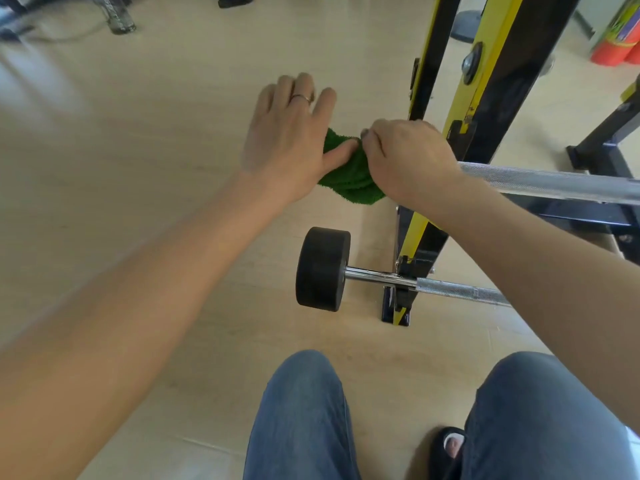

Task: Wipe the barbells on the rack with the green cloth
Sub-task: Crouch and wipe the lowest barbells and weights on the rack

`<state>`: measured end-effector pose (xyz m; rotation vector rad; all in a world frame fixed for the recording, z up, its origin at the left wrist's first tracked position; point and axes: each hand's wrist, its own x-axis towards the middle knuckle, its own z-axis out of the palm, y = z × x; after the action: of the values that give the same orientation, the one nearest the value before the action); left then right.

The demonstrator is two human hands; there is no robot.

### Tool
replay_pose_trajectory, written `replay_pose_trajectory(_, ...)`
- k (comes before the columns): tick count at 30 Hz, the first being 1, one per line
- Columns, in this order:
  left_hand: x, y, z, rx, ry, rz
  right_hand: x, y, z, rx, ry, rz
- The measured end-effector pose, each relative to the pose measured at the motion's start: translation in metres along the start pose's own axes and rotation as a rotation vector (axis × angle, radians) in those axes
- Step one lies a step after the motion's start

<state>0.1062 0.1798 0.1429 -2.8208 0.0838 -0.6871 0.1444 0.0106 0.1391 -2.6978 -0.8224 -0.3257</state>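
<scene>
Knees (301, 410) low, fine. Your right hand (408, 157) has its grip clamped on the green cloth (349, 181) at the upper barbell (554, 183) end; left hand (291, 140) flat, fingers apart. Wrap the cloth fully, slide along the knurling.

yellow-black rack (460, 140) holds two barbells (554, 183), on wood floor (138, 168).
</scene>
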Motion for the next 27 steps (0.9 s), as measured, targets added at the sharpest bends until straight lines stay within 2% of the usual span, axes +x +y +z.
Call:
replay_pose_trajectory(3,-0.010,-0.001,0.007,-0.058,-0.057,0.152,0.006,-0.003,0.000,-0.139,-0.092,-0.057)
replay_pose_trajectory(5,-0.014,-0.006,0.016,-0.049,-0.069,0.203,0.011,-0.005,-0.001,-0.089,-0.138,-0.006)
replay_pose_trajectory(8,-0.005,-0.027,0.020,-0.107,-0.118,0.277,0.004,-0.005,0.000,-0.045,-0.073,-0.012)
replay_pose_trajectory(10,0.005,-0.045,0.022,-0.176,-0.202,0.242,0.001,-0.004,0.000,0.040,-0.028,0.012)
replay_pose_trajectory(13,0.010,-0.053,0.024,-0.281,-0.329,0.091,0.004,-0.008,0.001,0.154,-0.013,0.112)
replay_pose_trajectory(15,0.012,-0.038,0.019,-0.241,-0.310,0.052,0.005,-0.011,0.006,0.143,0.039,0.150)
replay_pose_trajectory(18,0.001,0.005,0.013,-0.127,-0.133,0.086,0.007,-0.012,0.012,0.162,0.092,0.191)
replay_pose_trajectory(21,-0.022,0.038,0.016,-0.130,-0.056,0.083,0.006,-0.011,0.013,0.197,0.127,0.225)
replay_pose_trajectory(24,-0.017,0.005,0.022,-0.231,-0.044,0.244,0.003,-0.011,0.012,0.189,0.128,0.202)
replay_pose_trajectory(25,-0.013,-0.014,0.022,-0.284,-0.084,0.247,0.002,-0.011,0.012,0.183,0.118,0.195)
replay_pose_trajectory(27,-0.012,-0.047,0.025,-0.339,-0.152,0.109,0.002,-0.012,0.012,0.173,0.117,0.203)
